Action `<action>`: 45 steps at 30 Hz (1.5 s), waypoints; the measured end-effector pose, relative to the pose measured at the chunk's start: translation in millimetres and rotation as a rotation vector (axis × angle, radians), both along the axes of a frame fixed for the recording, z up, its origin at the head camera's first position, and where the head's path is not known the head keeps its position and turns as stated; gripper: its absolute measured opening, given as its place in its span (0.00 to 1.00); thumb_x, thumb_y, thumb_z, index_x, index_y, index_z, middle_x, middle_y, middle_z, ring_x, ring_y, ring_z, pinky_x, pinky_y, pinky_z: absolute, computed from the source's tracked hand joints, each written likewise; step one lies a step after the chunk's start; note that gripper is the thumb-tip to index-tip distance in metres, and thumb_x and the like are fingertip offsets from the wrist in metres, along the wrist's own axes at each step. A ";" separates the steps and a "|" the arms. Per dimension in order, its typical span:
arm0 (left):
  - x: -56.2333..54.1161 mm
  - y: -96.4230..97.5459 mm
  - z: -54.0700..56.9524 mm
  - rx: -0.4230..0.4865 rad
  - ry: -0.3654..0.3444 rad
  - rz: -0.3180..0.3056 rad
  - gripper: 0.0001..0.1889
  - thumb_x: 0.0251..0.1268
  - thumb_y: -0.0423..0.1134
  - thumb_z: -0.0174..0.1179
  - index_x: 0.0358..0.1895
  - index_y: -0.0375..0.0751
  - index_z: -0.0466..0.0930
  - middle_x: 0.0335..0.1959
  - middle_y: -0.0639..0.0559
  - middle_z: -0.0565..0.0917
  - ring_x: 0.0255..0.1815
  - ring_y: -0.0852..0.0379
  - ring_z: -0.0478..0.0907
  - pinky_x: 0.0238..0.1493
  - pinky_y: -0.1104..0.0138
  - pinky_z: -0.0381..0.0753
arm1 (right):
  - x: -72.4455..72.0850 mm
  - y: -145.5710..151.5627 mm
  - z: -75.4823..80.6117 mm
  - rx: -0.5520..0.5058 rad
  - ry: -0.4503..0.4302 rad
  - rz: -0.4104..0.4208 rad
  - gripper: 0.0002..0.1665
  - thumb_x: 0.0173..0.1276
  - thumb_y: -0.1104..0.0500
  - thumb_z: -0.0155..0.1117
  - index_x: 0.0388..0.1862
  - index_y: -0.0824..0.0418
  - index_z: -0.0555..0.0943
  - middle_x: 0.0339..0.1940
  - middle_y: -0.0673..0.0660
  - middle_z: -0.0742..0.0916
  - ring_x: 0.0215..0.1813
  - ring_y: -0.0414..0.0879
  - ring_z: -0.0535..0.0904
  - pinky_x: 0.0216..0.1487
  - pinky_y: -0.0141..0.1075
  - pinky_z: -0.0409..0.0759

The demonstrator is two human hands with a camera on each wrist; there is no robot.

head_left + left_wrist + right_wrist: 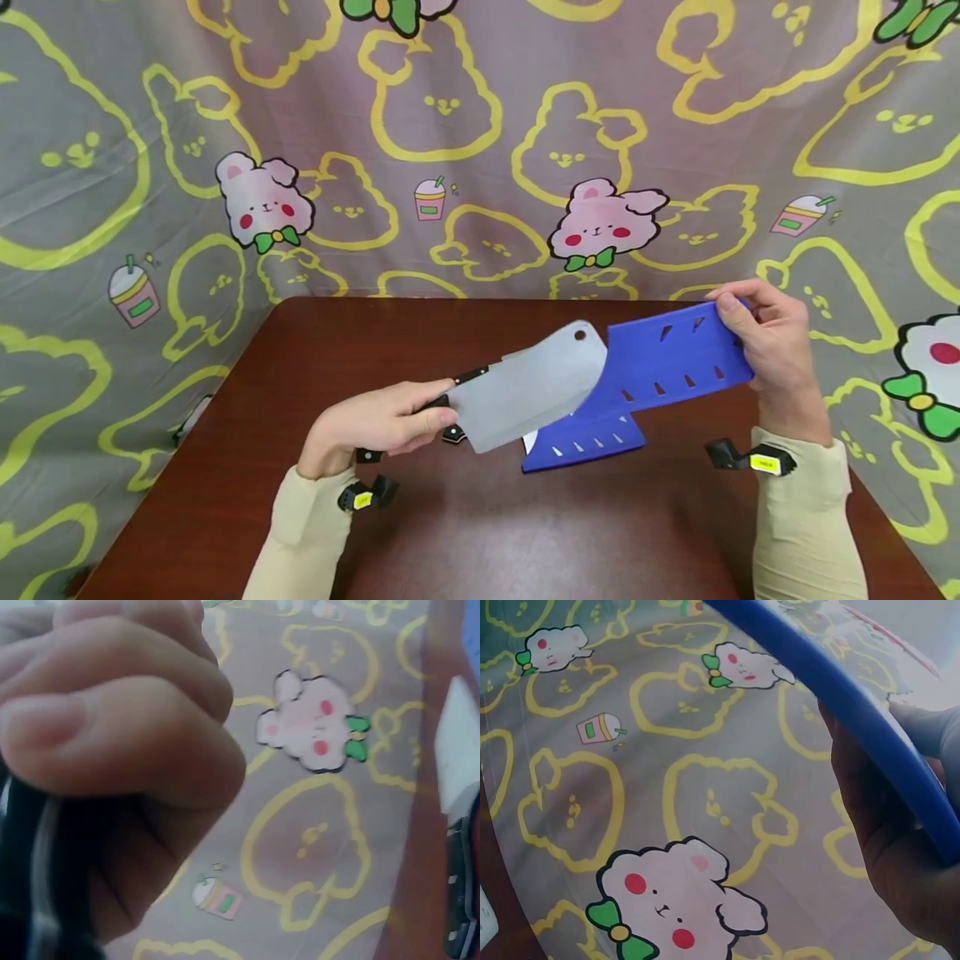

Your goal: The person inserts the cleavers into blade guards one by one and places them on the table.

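Observation:
My left hand (pixel 371 419) grips the black handle of a cleaver (pixel 528 387); its wide grey blade, with a hole near the far corner, points right. In the left wrist view the fingers (pixel 150 727) are curled round that dark handle. My right hand (pixel 782 337) pinches the right end of a blue blade sheath (pixel 667 358) pierced with small triangular slots, thumb on the near face. At the sheath's left edge, the cleaver's far end meets it in the head view. Edge-on, the blue sheath (pixel 855 720) crosses the right wrist view, between thumb and fingers.
Beneath the cleaver, a second blue sheath (pixel 592 442) lies on the dark red-brown table (pixel 480 533). Black knife handles (pixel 472 374) show behind and below the cleaver blade, partly hidden. A patterned cloth (pixel 480 167) hangs behind the table and along both sides.

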State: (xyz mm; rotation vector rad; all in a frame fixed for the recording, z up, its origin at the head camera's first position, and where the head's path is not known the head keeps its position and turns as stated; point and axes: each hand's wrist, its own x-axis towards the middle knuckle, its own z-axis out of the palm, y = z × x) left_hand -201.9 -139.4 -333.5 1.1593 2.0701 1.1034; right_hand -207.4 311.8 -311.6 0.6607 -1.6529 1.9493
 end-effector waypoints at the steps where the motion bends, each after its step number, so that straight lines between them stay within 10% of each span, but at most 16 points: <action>1: 0.3 1.3 -2.0 -0.012 -0.014 -0.022 0.08 0.79 0.44 0.46 0.52 0.47 0.69 0.12 0.56 0.63 0.09 0.63 0.61 0.17 0.68 0.68 | 0.7 0.7 0.4 0.008 0.001 0.012 0.08 0.67 0.78 0.54 0.38 0.77 0.81 0.25 0.56 0.87 0.20 0.42 0.83 0.19 0.28 0.78; 12: -1.7 6.8 -10.2 -0.090 0.116 -0.043 0.15 0.77 0.48 0.49 0.30 0.46 0.64 0.14 0.63 0.62 0.14 0.69 0.58 0.23 0.75 0.63 | 9.6 -8.2 6.5 0.316 -0.033 -0.055 0.07 0.64 0.77 0.58 0.36 0.72 0.83 0.23 0.48 0.86 0.19 0.38 0.81 0.19 0.27 0.73; 28: -3.0 10.5 0.3 -0.044 0.292 0.119 0.11 0.76 0.47 0.52 0.32 0.50 0.70 0.22 0.61 0.66 0.23 0.66 0.66 0.31 0.72 0.68 | 0.8 -15.0 -0.4 0.038 0.020 0.092 0.10 0.65 0.81 0.52 0.37 0.77 0.81 0.23 0.56 0.87 0.19 0.42 0.83 0.18 0.29 0.77; 37: 1.8 33.0 -7.8 -0.083 0.335 0.142 0.10 0.77 0.48 0.49 0.54 0.55 0.75 0.29 0.64 0.76 0.24 0.69 0.70 0.35 0.72 0.73 | 0.2 -32.7 -3.6 0.286 -0.034 0.084 0.08 0.68 0.76 0.55 0.39 0.69 0.80 0.28 0.50 0.87 0.20 0.39 0.84 0.18 0.29 0.78; 45: 3.6 48.1 -14.6 -0.068 0.327 0.197 0.13 0.77 0.48 0.49 0.32 0.49 0.67 0.16 0.62 0.63 0.17 0.69 0.60 0.27 0.74 0.64 | -0.5 -62.6 -13.8 0.364 -0.089 0.092 0.05 0.71 0.72 0.55 0.41 0.69 0.79 0.26 0.49 0.86 0.20 0.43 0.85 0.17 0.35 0.79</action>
